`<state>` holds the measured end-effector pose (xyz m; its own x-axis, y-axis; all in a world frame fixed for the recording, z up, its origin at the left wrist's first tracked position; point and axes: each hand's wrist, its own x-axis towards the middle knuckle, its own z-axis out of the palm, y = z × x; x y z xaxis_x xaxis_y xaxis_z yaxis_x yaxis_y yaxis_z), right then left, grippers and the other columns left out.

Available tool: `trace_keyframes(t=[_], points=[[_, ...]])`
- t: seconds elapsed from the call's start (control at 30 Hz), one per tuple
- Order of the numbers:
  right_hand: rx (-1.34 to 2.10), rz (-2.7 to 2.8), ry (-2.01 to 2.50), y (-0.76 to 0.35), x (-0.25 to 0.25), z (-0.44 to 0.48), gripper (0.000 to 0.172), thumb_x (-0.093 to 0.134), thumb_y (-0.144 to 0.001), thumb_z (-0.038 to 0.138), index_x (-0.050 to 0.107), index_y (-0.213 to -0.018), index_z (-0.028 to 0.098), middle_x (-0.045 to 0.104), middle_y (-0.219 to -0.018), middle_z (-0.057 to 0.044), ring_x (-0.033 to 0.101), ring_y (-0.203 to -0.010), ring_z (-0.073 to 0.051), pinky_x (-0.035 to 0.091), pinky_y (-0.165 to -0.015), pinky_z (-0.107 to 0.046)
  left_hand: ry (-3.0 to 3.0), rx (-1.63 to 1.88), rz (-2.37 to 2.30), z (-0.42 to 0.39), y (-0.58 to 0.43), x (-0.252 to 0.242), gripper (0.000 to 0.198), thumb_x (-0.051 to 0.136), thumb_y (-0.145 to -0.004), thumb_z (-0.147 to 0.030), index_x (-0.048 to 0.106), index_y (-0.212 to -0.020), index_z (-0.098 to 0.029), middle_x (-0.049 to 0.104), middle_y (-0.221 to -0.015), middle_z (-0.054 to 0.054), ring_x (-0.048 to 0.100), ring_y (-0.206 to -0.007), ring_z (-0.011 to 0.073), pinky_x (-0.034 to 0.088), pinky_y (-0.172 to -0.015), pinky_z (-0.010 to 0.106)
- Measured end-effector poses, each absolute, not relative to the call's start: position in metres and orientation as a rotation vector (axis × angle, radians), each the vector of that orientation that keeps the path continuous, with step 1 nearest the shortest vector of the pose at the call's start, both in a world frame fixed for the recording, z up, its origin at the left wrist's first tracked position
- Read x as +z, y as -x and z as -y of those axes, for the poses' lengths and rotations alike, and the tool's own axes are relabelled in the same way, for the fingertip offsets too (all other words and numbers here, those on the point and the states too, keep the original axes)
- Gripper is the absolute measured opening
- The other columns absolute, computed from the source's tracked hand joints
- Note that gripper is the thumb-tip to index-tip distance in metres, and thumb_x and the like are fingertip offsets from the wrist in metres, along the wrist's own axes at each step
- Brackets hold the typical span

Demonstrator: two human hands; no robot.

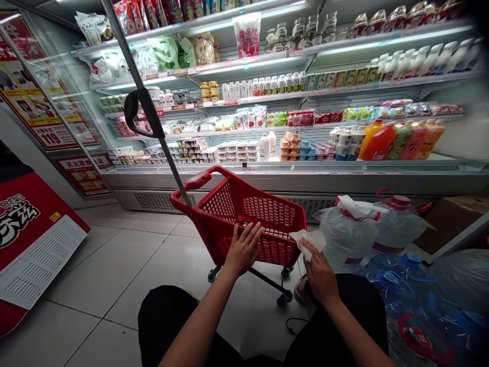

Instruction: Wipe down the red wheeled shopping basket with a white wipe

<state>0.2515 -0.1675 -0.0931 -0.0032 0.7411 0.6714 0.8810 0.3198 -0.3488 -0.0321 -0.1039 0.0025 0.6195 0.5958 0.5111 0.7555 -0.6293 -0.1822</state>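
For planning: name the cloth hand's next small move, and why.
Probably press the white cloth onto the red basket: the right hand holds it just beside the rim, and the left hand rests flat on the mesh wall.

bright shelf strip lights, glare, curved blurred edges

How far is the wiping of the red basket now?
Done: nothing confirmable on the red basket. In hand: left hand rests on its near wall, right hand holds a white wipe at its right corner. Left: likely the other walls.
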Motion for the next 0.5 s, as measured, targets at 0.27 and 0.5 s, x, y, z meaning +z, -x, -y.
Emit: trace_keyframes(t=[0.27,0.5], points=[[-0.249,1.907,1.349,-0.195,-0.059,0.14,0.06,0.033,-0.107,0.023,0.023,-0.166,0.028,0.047,-0.161,-0.003,0.042,-0.15,-0.024,0.038,-0.121,-0.048,2.433,-0.642,1.176,0.107,0.011,-0.009,0.083,0.056,-0.097,-0.042,0.017,-0.167,-0.023,0.028,-0.171,0.006,0.031,-0.153,0.035,0.006,-0.129,0.065],[-0.21,2.024,1.277,-0.161,-0.042,0.124,0.061,0.035,-0.105,0.019,0.026,-0.165,0.023,0.045,-0.161,-0.005,0.04,-0.151,-0.025,0.037,-0.121,-0.048,2.44,-0.662,1.218,0.102,0.011,-0.012,0.087,0.053,-0.093,-0.03,0.01,-0.167,-0.014,0.026,-0.171,0.009,0.03,-0.155,0.0297,0.006,-0.131,0.058]])
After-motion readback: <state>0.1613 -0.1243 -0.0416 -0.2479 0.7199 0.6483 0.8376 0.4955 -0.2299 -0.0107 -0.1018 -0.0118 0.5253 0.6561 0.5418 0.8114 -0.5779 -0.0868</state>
